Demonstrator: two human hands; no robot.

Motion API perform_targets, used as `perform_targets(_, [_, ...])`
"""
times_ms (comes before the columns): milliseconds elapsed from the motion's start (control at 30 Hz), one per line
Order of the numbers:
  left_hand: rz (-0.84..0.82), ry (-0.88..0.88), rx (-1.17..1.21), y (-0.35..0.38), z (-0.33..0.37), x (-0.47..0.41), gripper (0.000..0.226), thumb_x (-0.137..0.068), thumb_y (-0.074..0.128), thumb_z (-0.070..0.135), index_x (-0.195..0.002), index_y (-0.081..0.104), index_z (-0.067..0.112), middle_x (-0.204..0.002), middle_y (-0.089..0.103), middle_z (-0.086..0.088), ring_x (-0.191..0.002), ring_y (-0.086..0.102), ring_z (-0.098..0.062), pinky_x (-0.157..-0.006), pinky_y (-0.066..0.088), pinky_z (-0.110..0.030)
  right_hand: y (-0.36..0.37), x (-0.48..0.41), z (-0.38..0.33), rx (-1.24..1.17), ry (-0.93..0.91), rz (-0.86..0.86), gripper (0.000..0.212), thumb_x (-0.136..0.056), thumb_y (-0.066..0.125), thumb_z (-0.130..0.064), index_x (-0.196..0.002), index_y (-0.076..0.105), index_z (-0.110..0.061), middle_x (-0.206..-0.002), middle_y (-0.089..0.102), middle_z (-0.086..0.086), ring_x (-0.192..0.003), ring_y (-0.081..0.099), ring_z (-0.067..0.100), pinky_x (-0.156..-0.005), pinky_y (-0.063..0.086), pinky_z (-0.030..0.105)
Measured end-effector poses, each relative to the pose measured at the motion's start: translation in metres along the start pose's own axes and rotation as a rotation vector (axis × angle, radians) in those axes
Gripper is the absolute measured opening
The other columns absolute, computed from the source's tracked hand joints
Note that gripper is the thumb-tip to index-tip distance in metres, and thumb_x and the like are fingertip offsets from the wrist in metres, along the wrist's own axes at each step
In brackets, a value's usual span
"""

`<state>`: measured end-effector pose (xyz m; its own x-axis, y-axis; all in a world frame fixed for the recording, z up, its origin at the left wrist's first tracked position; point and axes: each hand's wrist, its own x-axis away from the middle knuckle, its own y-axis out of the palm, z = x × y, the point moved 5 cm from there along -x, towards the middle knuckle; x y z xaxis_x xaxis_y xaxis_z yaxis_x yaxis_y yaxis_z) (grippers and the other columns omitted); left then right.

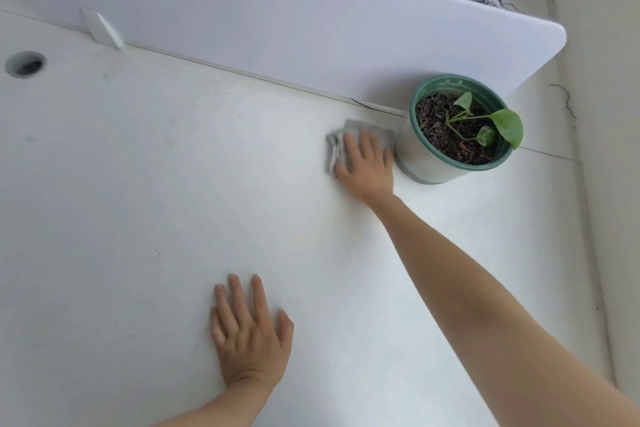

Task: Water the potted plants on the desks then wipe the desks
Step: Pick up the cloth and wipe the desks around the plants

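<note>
Wiping stage, by the look of it: right hand (367, 163) presses a grey cloth (337, 146) flat on the white desk (138, 201) right of frame centre, fingers straight, nothing gripped, fingertips just beside the potted plant (457, 130) at the right edge by the divider panel (277, 21). Left hand (249, 333) lies flat on the desk at lower centre, fingers spread, holding nothing. Can't tell if the soil is wet; faint smudges at upper left suggest most of this desk remains unwiped.
</note>
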<state>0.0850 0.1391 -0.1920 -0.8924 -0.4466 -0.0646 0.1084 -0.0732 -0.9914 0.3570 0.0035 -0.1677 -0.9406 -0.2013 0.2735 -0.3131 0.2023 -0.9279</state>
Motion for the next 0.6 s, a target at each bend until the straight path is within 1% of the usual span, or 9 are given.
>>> perform_targets(100, [-0.020, -0.017, 0.006, 0.001, 0.000, 0.000, 0.062, -0.092, 0.007, 0.044, -0.129, 0.041, 0.009, -0.139, 0.032, -0.020, -0.126, 0.031, -0.039, -0.109, 0.010, -0.038, 0.002, -0.020, -0.004, -0.063, 0.179, 0.042, 0.061, -0.090, 0.029, -0.042, -0.147, 0.010, -0.028, -0.158, 0.003, 0.008, -0.145, -0.004, 0.024, -0.116, -0.003, 0.043])
perform_targets(167, [-0.015, -0.014, 0.006, 0.001, 0.001, 0.001, 0.062, -0.092, 0.008, 0.044, -0.129, 0.041, 0.009, -0.139, 0.032, -0.020, -0.126, 0.031, -0.039, -0.106, 0.012, -0.040, 0.003, -0.016, -0.010, -0.048, 0.177, 0.021, 0.059, -0.091, 0.029, -0.041, -0.147, 0.011, -0.031, -0.158, 0.000, 0.008, -0.145, -0.006, 0.024, -0.116, -0.005, 0.045])
perform_targets(233, [-0.002, -0.008, 0.001, 0.001, 0.001, 0.001, 0.061, -0.092, 0.008, 0.044, -0.129, 0.042, 0.008, -0.139, 0.032, -0.020, -0.126, 0.032, -0.040, -0.104, 0.015, -0.041, 0.004, -0.001, -0.015, 0.020, 0.058, -0.017, 0.057, -0.092, 0.029, -0.042, -0.146, 0.013, -0.034, -0.158, 0.000, 0.008, -0.146, -0.006, 0.024, -0.116, -0.005, 0.045])
perform_targets(300, [0.006, -0.007, -0.004, 0.001, 0.001, 0.002, 0.061, -0.092, 0.009, 0.043, -0.129, 0.043, 0.008, -0.138, 0.034, -0.021, -0.126, 0.032, -0.040, -0.102, 0.019, -0.043, 0.014, 0.027, -0.012, 0.079, -0.138, -0.049, 0.057, -0.090, 0.026, -0.047, -0.145, 0.019, -0.034, -0.158, 0.006, 0.010, -0.146, 0.001, 0.027, -0.115, 0.000, 0.045])
perform_targets(400, [0.033, 0.004, -0.005, 0.003, 0.001, 0.002, 0.057, -0.091, 0.016, 0.041, -0.128, 0.044, 0.007, -0.135, 0.044, -0.025, -0.125, 0.034, -0.040, -0.099, 0.026, -0.046, 0.032, 0.088, 0.023, 0.192, -0.415, -0.031, 0.055, -0.090, 0.024, -0.051, -0.140, 0.033, -0.030, -0.149, 0.031, 0.017, -0.140, 0.024, 0.034, -0.113, 0.011, 0.044])
perform_targets(467, [0.040, 0.018, -0.009, 0.004, 0.001, 0.001, 0.055, -0.086, 0.028, 0.037, -0.128, 0.044, 0.006, -0.133, 0.046, -0.026, -0.124, 0.034, -0.040, -0.097, 0.027, -0.048, 0.033, 0.116, 0.074, 0.276, -0.455, -0.053, 0.054, -0.093, 0.015, -0.055, -0.142, 0.026, -0.035, -0.147, 0.033, 0.015, -0.141, 0.016, 0.026, -0.112, 0.008, 0.039])
perform_targets(500, [0.035, 0.023, -0.011, 0.004, 0.001, 0.001, 0.057, -0.081, 0.032, 0.036, -0.128, 0.044, 0.006, -0.134, 0.046, -0.026, -0.125, 0.034, -0.040, -0.097, 0.027, -0.048, 0.025, 0.122, 0.103, 0.283, -0.387, -0.047, 0.058, -0.091, 0.011, -0.060, -0.144, 0.018, -0.038, -0.149, 0.030, 0.015, -0.143, 0.010, 0.021, -0.112, 0.007, 0.038])
perform_targets(533, [0.028, 0.024, -0.012, 0.005, 0.002, 0.001, 0.058, -0.078, 0.034, 0.036, -0.128, 0.044, 0.006, -0.134, 0.046, -0.027, -0.125, 0.033, -0.040, -0.097, 0.027, -0.048, 0.012, 0.125, 0.130, 0.260, -0.257, -0.020, 0.064, -0.087, 0.007, -0.065, -0.145, 0.011, -0.039, -0.152, 0.025, 0.014, -0.144, 0.005, 0.019, -0.114, 0.007, 0.037])
perform_targets(600, [0.014, 0.022, -0.009, 0.004, 0.002, 0.001, 0.059, -0.077, 0.034, 0.035, -0.127, 0.044, 0.006, -0.132, 0.049, -0.029, -0.125, 0.032, -0.040, -0.097, 0.025, -0.048, -0.011, 0.125, 0.179, 0.157, 0.138, 0.047, 0.072, -0.082, 0.012, -0.066, -0.146, 0.012, -0.032, -0.157, 0.011, 0.012, -0.146, 0.000, 0.022, -0.116, 0.003, 0.038])
